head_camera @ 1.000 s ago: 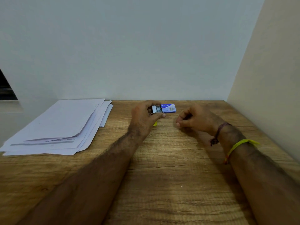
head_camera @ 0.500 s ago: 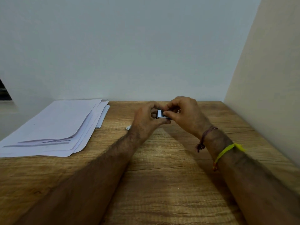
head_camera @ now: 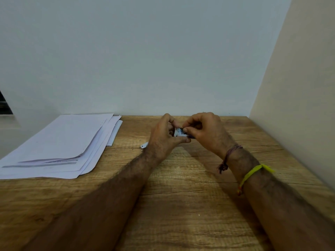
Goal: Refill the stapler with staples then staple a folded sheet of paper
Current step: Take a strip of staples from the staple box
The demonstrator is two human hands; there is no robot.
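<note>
Coming together at the frame's centre, the right hand (head_camera: 204, 131) now joins the left hand (head_camera: 164, 140); both pinch the staple box (head_camera: 178, 132), probably pulling staples. Stapler (head_camera: 144, 146) waits on the worktop (head_camera: 181, 196).

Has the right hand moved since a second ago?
Yes. The right hand has shifted left to meet the left hand at the staple box, judged against the paper stack.

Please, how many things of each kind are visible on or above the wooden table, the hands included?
hand: 2 (left hand, right hand)
staple box: 1
paper stack: 1
small metal item: 1
wrist bands: 2 (brown thread, yellow band)
Total: 7
</note>
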